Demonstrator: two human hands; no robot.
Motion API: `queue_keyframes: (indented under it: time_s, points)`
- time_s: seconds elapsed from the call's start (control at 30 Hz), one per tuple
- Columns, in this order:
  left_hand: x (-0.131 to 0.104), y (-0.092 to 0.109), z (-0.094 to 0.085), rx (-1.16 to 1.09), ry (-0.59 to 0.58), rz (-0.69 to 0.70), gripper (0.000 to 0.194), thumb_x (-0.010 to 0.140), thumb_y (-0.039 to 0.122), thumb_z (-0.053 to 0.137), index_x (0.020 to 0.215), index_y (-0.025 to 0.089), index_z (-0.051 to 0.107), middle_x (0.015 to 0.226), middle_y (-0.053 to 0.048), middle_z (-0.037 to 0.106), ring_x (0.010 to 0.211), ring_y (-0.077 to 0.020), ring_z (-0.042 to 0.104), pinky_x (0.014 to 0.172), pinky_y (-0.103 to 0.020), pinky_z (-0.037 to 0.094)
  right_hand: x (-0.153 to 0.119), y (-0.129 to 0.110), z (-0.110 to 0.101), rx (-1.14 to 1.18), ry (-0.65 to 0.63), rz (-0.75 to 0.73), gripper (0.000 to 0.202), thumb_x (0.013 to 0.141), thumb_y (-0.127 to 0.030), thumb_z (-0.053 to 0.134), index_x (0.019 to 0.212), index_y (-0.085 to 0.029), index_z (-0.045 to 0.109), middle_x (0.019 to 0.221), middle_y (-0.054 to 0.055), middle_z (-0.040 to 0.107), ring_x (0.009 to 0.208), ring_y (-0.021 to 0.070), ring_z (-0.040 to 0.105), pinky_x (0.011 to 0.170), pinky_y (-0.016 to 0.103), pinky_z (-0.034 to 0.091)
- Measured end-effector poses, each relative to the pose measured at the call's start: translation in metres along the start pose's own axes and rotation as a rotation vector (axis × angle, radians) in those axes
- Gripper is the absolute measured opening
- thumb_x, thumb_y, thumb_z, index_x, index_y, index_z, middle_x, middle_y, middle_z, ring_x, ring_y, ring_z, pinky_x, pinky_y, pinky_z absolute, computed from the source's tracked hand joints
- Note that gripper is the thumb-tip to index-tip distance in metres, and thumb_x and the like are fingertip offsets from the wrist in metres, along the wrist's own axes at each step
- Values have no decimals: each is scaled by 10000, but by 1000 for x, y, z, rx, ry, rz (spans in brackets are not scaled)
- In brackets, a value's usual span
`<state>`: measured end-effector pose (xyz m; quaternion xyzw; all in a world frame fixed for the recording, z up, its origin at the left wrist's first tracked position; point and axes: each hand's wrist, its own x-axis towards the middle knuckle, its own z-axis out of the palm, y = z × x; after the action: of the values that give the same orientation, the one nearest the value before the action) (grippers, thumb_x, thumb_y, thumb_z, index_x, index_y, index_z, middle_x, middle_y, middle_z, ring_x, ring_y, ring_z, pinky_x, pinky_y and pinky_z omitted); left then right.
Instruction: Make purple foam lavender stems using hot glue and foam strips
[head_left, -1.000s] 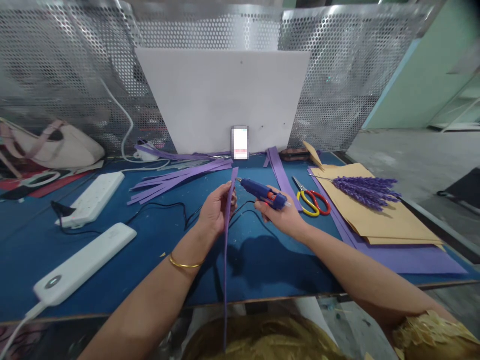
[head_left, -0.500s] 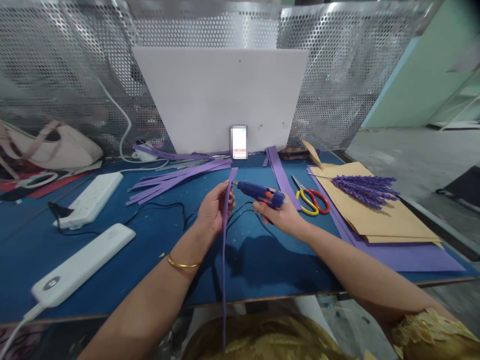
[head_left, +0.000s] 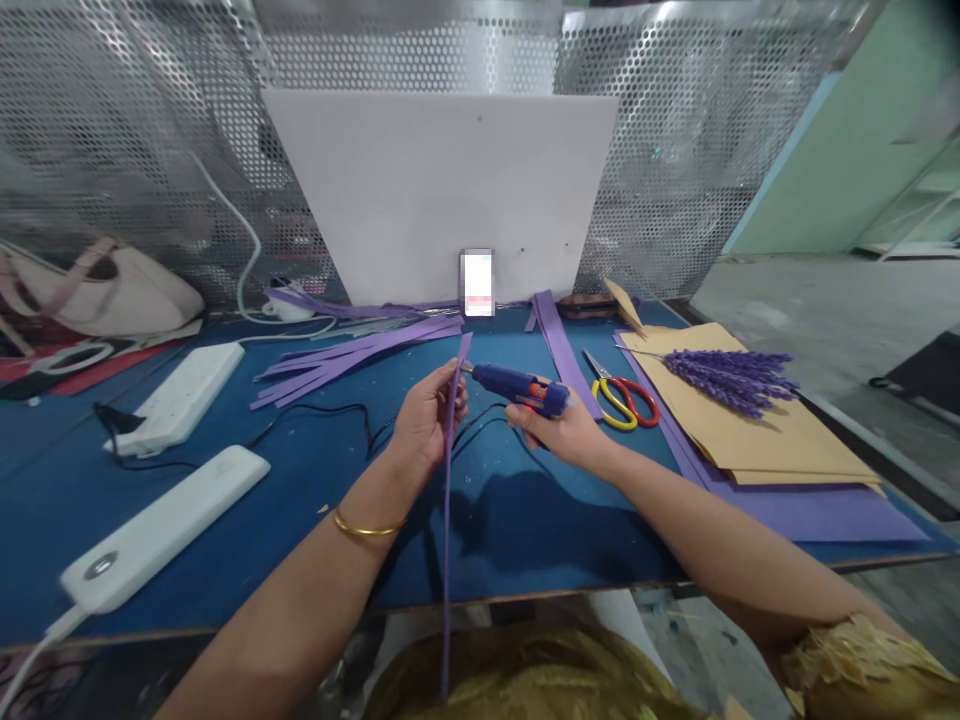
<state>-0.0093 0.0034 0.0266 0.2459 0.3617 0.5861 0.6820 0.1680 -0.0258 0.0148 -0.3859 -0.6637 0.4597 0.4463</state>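
Through the head camera I can read no words: the phone at twelve o'clock has a pixelated screen, and the marks on the blue glue gun are too small for me.

Against the frame from one second ago, the gun's nozzle has closed the small gap to the purple strip and now sits right at its edge; I cannot tell whether they touch.

My left hand pinches the strip near its upper end, just left of centre, and the rest hangs towards six o'clock. My right hand is wrapped round the gun, which points to nine o'clock. Scissors lie at three o'clock, the lavender bunch farther out that way, and more strips at nine.
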Motion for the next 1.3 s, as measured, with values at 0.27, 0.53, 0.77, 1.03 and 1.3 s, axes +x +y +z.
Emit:
queue_keyframes:
  time_s: [0.27,0.53,0.77,1.03,1.3]
  points:
    - [1,0,-1,1,9,6,204,701,218,812,706,118,635,529,51,513,407,-31,419,377,-145,313,1,0,0,-9,26,0,415,748,-558,770,761,-220,529,500,-65,504,405,103,475,428,251,372]
    - [0,0,0,12,15,18,138,734,193,777,717,107,671,504,56,489,398,-25,397,380,-142,325,1,1,-2,-19,58,-13,371,784,-517,743,787,-211,534,513,-68,502,412,95,480,433,239,367]
    - [-1,2,1,6,23,-2,141,732,196,782,790,94,703,498,64,474,390,-25,399,388,-143,332,1,0,-3,-86,83,-34,352,787,-486,742,801,-217,516,570,-67,485,463,103,486,467,247,375]
    - [0,2,1,-57,39,-4,108,845,171,650,780,89,677,489,60,467,379,-35,390,372,-146,321,1,-4,-4,-318,117,-189,355,790,-457,711,715,-214,462,633,-48,458,598,110,419,559,248,343]
    - [1,2,0,-67,58,-32,135,873,202,653,783,101,662,524,55,488,374,-29,391,346,-145,284,9,10,-7,-48,310,-97,368,805,-560,690,840,-207,595,616,-32,549,528,116,501,536,267,404]
